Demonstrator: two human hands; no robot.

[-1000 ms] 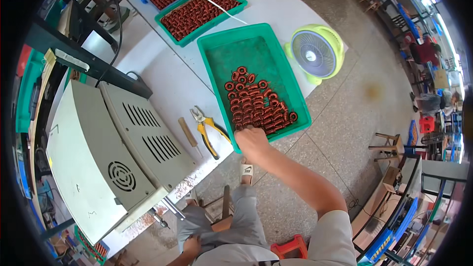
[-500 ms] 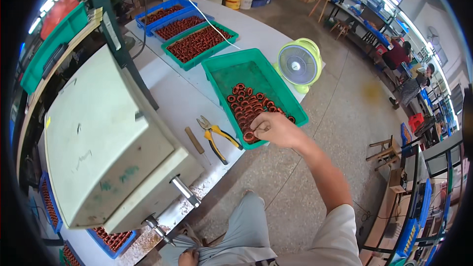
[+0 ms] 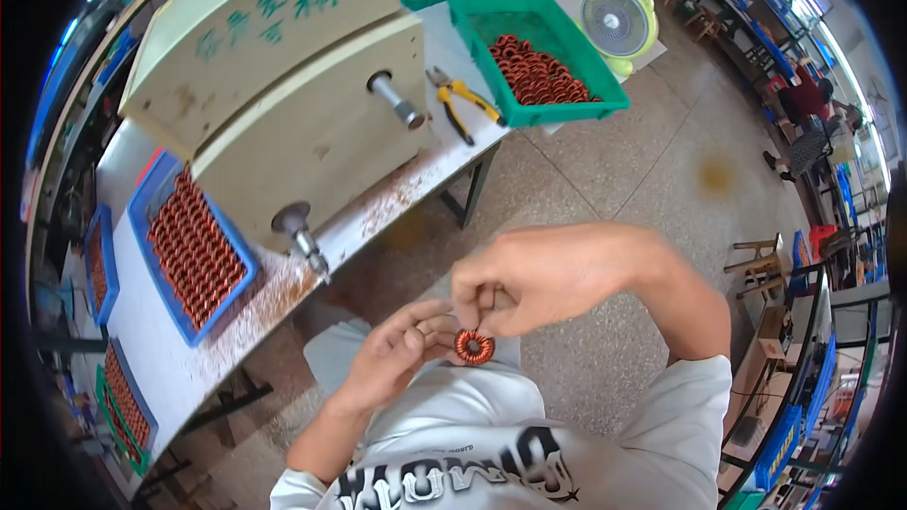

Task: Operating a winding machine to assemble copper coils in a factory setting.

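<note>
Copper-wound ring coil is held over the person's lap, clear of the surface, pinched between both grips. Left hand closes its fingertips on the coil's left side; right hand curls shut on its top. Green tray of similar coils sits at the surface's right end, beside yellow-handled pliers.

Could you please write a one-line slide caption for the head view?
Both hands, left hand and right hand, hold a small copper-wound ring coil above the lap, beside a cream metal machine.
</note>
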